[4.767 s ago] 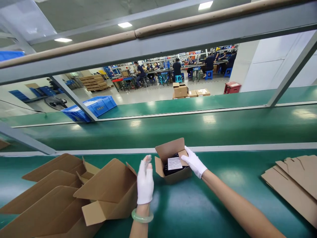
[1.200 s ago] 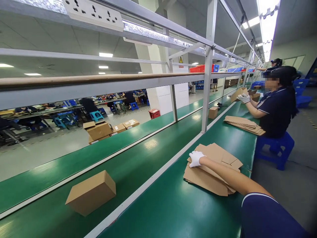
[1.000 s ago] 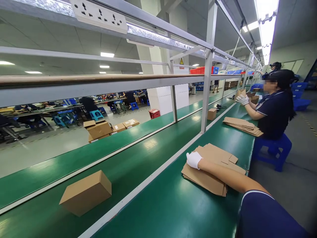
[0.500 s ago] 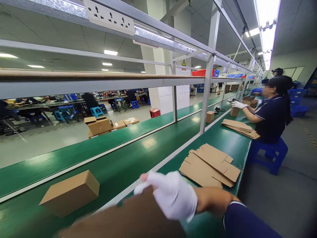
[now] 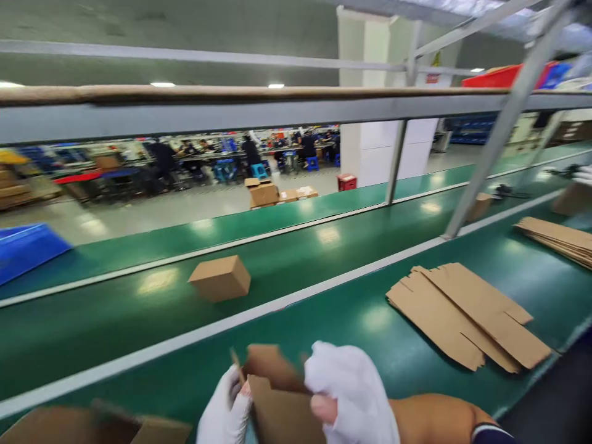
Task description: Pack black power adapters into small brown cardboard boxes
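Note:
An open brown cardboard box (image 5: 289, 410) with raised flaps is between my hands at the bottom middle. My left hand (image 5: 224, 407), in a white glove with bare fingertips showing, grips its left edge. On the other side my right hand (image 5: 351, 391), gloved too and blurred by motion, closes on the box's right edge. The lower part of the box lies outside the view. Flat, unfolded cardboard blanks (image 5: 462, 314) lie fanned out on the green work surface, right of my right hand.
A closed cardboard box (image 5: 219, 279) sits on the green conveyor belt (image 5: 115, 333) beyond a pale rail. More blurred cardboard (image 5: 50, 425) lies at lower left. A metal post (image 5: 499, 135) rises on the right, beside another stack of blanks (image 5: 559, 237).
My view has swung left. The cardboard in my right hand now appears as an opened box, and my left hand has come into view holding it. The closed box sits farther off.

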A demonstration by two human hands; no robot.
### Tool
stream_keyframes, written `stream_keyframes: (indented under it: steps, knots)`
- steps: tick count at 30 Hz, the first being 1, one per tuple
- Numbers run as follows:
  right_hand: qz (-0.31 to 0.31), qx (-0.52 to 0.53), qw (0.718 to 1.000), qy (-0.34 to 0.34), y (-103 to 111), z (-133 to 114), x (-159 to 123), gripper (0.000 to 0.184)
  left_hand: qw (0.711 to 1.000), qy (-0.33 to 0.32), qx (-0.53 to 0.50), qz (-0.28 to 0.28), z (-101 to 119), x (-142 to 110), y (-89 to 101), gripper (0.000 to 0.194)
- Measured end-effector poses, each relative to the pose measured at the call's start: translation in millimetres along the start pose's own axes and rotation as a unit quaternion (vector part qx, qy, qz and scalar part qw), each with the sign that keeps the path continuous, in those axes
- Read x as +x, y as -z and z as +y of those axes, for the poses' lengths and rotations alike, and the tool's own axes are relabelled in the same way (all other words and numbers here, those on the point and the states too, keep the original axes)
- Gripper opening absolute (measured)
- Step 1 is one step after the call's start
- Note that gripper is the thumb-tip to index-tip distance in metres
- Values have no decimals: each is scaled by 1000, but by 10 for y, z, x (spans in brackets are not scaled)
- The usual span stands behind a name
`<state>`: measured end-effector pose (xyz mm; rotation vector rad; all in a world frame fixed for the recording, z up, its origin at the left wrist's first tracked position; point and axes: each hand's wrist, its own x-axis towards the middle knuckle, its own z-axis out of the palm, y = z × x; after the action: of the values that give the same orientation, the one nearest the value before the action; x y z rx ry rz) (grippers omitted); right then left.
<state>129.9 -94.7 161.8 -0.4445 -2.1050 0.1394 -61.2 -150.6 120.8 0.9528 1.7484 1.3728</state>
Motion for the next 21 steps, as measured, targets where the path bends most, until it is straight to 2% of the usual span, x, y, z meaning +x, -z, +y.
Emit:
stream_keyframes:
  steps: [2, 4, 7, 9, 10, 13, 15, 18, 19, 21]
  knots:
    - [72, -43, 996, 30, 48, 74, -39, 16, 999, 19, -36, -34, 57, -136, -31, 60]
    - [72, -56, 994, 58, 73, 164, -67, 26, 996, 24, -46, -78, 107, -274, -57, 62]
    - [-41, -54, 995, 76, 105, 259, -89, 24, 984, 3, -41, -175, 116, -405, -70, 63]
    - [-145, -66, 984, 77, 132, 299, -102, 13, 981, -5, -19, -195, 65, -440, -66, 61]
    - [-192, -72, 975, 83, 142, 317, -111, 12, 982, 3, -7, -187, 29, -454, -65, 60]
    - [-333, -52, 934, 115, 150, 368, -138, 39, 991, 40, -3, -125, -72, -522, -69, 66]
    - [-410, -16, 903, 125, 136, 390, -144, 46, 993, 24, -8, -114, -102, -587, -76, 75]
    - [-457, 21, 883, 108, 103, 386, -125, 44, 984, -41, 37, -167, -81, -644, -77, 89]
    - [-452, 35, 885, 103, 92, 381, -120, 43, 980, -60, 60, -181, -64, -643, -72, 88]
    - [-409, 83, 904, 99, 74, 388, -136, 40, 973, -87, 90, -196, -33, -620, -51, 71]
